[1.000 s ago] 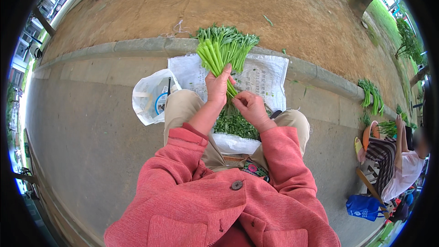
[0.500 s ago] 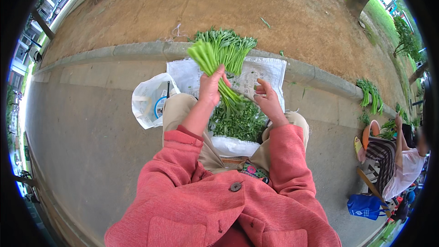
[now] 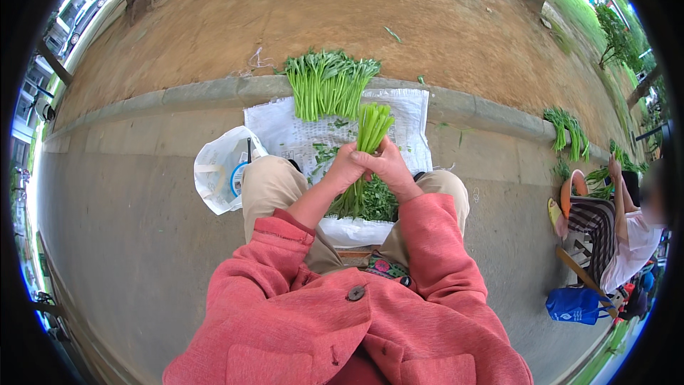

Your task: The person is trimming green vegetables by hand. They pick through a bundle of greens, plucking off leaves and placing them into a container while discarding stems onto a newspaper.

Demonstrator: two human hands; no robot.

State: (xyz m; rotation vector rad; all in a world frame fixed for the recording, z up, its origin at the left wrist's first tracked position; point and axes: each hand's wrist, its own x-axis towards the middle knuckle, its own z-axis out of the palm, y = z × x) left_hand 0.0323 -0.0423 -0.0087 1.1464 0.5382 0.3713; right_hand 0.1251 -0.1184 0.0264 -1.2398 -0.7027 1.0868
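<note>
Over the white woven sack, my left hand and my right hand are closed together round a bunch of long-stemmed leafy greens. Its pale stem ends point up and away from me, and its leaves hang below my hands. Loose green leaves are heaped on the near part of the sack, between my knees. Beyond my hands, a row of the same greens lies across the sack's far edge and the curb, leaves toward the dirt.
A white bag with a dark handle sticking out stands by my left knee. The stone curb borders bare dirt. To the right, another person sits holding greens beside an orange basin and a blue bag.
My right hand, free and apart before, has come in and closed on the bunch beside my left. The bunch has moved right and nearer, from leaning left to nearly upright.
</note>
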